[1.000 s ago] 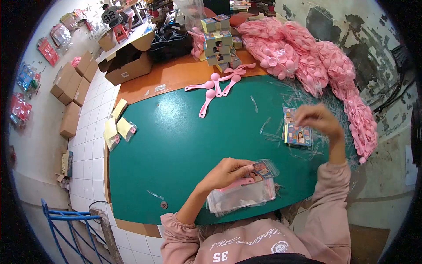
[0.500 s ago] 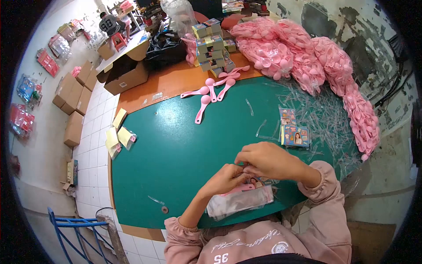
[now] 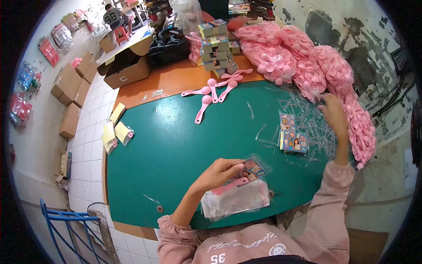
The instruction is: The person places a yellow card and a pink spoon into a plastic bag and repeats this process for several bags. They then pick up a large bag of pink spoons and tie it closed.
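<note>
My left hand (image 3: 221, 174) pinches the edge of a clear plastic bag (image 3: 263, 167) with a printed card (image 3: 252, 169) inside. A pink scoop (image 3: 229, 186) lies under these fingers, its bowl end hidden by my hand. Beneath is a stack of clear plastic bags (image 3: 235, 204) at the table's near edge. My right hand (image 3: 334, 113) is stretched out to the far right with its fingers apart, over a heap of clear plastic strips (image 3: 314, 125) and close to the bagged pink scoops (image 3: 303, 66). Nothing shows between its fingers.
Printed cards (image 3: 294, 141) are piled right of centre. Loose pink scoops (image 3: 204, 108) lie at the back, before stacked card bundles (image 3: 215, 46). Several filled packets (image 3: 124, 132) rest at the left edge. An open cardboard box (image 3: 127, 72) and a seated person (image 3: 113, 18) are farther off.
My right hand has left the bag and my left hand, swinging up and right to the strips. My left hand keeps hold of the bag, whose card now shows more.
</note>
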The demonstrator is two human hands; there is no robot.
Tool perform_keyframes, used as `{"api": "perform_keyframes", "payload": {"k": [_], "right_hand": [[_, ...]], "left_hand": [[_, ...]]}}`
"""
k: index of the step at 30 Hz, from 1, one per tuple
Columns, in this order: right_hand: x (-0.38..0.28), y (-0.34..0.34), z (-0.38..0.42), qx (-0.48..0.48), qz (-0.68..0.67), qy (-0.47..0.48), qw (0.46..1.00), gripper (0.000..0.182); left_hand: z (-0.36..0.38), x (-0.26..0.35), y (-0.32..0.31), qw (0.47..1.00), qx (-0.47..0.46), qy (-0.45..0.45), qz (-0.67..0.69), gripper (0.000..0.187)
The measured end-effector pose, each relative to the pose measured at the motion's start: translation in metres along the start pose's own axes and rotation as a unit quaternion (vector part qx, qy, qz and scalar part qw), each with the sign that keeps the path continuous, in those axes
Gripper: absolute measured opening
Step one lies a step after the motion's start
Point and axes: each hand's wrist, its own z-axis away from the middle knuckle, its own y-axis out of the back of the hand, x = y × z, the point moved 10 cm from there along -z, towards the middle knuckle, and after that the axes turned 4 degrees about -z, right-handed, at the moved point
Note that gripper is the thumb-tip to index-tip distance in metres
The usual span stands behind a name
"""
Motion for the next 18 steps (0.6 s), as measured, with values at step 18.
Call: {"api": "perform_keyframes", "payload": {"k": [18], "right_hand": [[-0.23, -0.048, 0.085, -0.373, -0.428, 0.173, 0.805, 0.026]], "left_hand": [[-0.001, 0.002, 0.002, 0.987, 0.078, -0.041, -0.137, 0.047]]}}
